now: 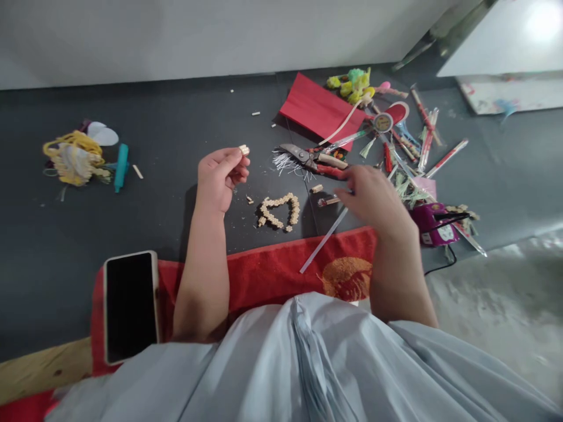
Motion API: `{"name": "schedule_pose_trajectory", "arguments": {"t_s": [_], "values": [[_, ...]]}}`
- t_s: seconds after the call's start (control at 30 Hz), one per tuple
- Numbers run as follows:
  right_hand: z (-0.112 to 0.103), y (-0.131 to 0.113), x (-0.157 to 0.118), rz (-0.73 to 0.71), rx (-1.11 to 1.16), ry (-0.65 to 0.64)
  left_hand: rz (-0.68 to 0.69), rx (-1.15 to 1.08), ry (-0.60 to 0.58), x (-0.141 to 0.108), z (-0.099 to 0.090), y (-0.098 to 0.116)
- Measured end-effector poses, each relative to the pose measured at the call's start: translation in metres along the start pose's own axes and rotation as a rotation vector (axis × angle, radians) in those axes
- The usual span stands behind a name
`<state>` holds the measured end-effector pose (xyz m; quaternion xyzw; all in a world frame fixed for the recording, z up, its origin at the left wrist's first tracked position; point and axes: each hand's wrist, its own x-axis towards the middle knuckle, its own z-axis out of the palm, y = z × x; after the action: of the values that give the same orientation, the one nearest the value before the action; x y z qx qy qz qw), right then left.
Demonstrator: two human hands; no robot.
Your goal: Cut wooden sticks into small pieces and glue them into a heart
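Note:
Between the thumb and fingers of my left hand [222,174] is a small pale piece [244,150], like a short bundle of sticks. My right hand [367,193] is blurred, close to the red handles of the pruning shears [310,158]; a dark item seems to be under its fingers, and what it grips is not clear. On the dark table between my hands lies a roughly heart-shaped outline of small beige pieces [294,210]. A translucent stick [323,241] runs from below my right hand onto the red towel [264,264]. Another beige piece [316,189] lies left of my right fingertips.
A black-screened phone [131,306] rests on the towel's left end. Yellow yarn [74,157] and a teal tube [121,167] lie far left. Red paper [320,109], several wrapped sticks [428,140] and a purple device [435,224] with a cord occupy the right side.

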<state>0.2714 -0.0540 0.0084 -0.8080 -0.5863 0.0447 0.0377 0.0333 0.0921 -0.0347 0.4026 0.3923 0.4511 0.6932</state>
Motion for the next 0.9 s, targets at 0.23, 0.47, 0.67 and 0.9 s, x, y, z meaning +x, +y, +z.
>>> {"name": "schedule_pose_trajectory", "arguments": {"t_s": [0.23, 0.47, 0.67, 0.9], "values": [[0.007, -0.103, 0.025, -0.516, 0.097, -0.247, 0.014, -0.011, 0.056, -0.001, 0.0, 0.003], [0.015, -0.139, 0.04, -0.661, -0.093, -0.333, -0.001, -0.02, 0.062, -0.003, 0.002, 0.005], [0.019, -0.148, 0.044, -0.691, -0.156, -0.356, 0.024, -0.016, 0.051, -0.003, 0.0, 0.005], [0.017, -0.122, 0.053, -0.753, 0.327, -0.237, 0.0, -0.064, 0.064, -0.003, 0.001, 0.006]]}}
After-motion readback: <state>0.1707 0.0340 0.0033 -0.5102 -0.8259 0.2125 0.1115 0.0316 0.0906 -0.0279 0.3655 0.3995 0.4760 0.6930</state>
